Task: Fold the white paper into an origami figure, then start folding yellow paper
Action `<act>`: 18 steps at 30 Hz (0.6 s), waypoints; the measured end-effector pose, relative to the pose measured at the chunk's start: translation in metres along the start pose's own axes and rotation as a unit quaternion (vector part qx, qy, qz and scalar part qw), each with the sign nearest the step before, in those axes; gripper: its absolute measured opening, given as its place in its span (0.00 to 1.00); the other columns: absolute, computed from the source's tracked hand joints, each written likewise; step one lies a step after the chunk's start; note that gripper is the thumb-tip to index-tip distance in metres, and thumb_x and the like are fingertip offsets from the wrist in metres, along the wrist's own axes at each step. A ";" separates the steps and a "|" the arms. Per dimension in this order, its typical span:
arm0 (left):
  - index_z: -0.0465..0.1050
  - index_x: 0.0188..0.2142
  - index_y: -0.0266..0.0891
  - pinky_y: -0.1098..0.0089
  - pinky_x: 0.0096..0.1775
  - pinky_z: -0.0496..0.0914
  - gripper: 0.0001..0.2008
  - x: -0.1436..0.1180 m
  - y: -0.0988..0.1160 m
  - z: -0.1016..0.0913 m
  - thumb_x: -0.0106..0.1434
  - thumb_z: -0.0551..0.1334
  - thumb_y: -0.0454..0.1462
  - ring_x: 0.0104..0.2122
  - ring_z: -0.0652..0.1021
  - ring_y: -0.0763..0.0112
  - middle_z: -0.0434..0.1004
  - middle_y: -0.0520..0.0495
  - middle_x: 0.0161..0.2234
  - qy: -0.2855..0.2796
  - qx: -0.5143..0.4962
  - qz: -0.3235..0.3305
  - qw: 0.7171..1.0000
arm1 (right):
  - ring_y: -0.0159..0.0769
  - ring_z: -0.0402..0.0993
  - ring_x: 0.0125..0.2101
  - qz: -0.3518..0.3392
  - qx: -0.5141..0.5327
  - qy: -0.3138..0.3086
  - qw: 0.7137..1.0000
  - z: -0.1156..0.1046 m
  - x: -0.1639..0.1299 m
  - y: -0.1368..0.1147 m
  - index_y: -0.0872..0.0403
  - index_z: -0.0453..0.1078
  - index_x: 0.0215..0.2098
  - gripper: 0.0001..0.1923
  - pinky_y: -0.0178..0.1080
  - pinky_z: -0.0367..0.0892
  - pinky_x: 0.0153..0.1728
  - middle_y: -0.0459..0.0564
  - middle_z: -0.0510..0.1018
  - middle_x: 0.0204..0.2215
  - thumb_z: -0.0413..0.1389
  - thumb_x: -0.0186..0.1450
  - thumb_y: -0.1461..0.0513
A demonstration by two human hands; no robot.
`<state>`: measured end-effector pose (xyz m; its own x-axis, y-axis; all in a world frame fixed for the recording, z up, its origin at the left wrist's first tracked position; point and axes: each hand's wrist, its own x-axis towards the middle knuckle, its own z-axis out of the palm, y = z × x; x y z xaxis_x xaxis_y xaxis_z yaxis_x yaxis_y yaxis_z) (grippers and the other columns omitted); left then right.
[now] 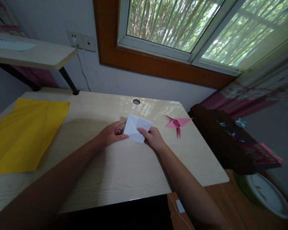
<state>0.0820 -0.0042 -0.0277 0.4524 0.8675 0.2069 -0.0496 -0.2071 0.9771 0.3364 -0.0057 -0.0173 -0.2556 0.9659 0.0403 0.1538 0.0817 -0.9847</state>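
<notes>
A folded sheet of white paper (133,125), creased across its face, is held a little above the desk. My right hand (154,137) pinches it from the right, thumb on top and the other fingers hidden beneath. At the paper's left edge is my left hand (113,132), its thumb and curled fingers closed about that edge. The underside of the paper is out of sight. To the right of my hands lies a pink folded-paper figure (179,123) with pointed parts.
A large yellow sheet (26,134) covers the left of the wooden desk (124,179). A raised shelf (38,54) stands at the back left. Near the back edge is a round cable hole (136,102). Beyond the right edge stands a dark cabinet (213,137) with small items.
</notes>
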 end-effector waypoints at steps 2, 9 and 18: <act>0.66 0.62 0.42 0.61 0.42 0.79 0.35 0.000 -0.001 0.000 0.57 0.73 0.39 0.41 0.85 0.59 0.84 0.42 0.42 -0.009 -0.008 -0.001 1.000 | 0.38 0.78 0.32 -0.001 0.001 -0.001 1.000 0.000 0.000 0.001 0.54 0.80 0.37 0.18 0.39 0.73 0.36 0.49 0.83 0.34 0.63 0.63 0.48; 0.70 0.57 0.39 0.67 0.36 0.78 0.28 0.001 0.003 -0.002 0.59 0.71 0.41 0.32 0.83 0.66 0.83 0.46 0.36 0.003 -0.012 -0.069 0.998 | 0.37 0.76 0.34 -0.008 0.031 -0.010 0.999 0.002 0.001 -0.002 0.54 0.80 0.37 0.18 0.37 0.70 0.38 0.48 0.83 0.35 0.61 0.66 0.48; 0.76 0.47 0.37 0.71 0.34 0.73 0.19 0.004 0.021 -0.005 0.59 0.70 0.44 0.30 0.80 0.70 0.82 0.46 0.37 0.006 -0.049 -0.139 0.989 | 0.38 0.77 0.36 0.020 0.154 -0.020 0.988 0.000 0.004 -0.006 0.52 0.79 0.36 0.16 0.41 0.71 0.44 0.48 0.82 0.35 0.63 0.64 0.48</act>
<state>0.0783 -0.0030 -0.0061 0.4507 0.8899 -0.0710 -0.0111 0.0851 0.9963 0.3347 -0.0026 -0.0114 -0.2946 0.9556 0.0001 -0.1309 -0.0403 -0.9906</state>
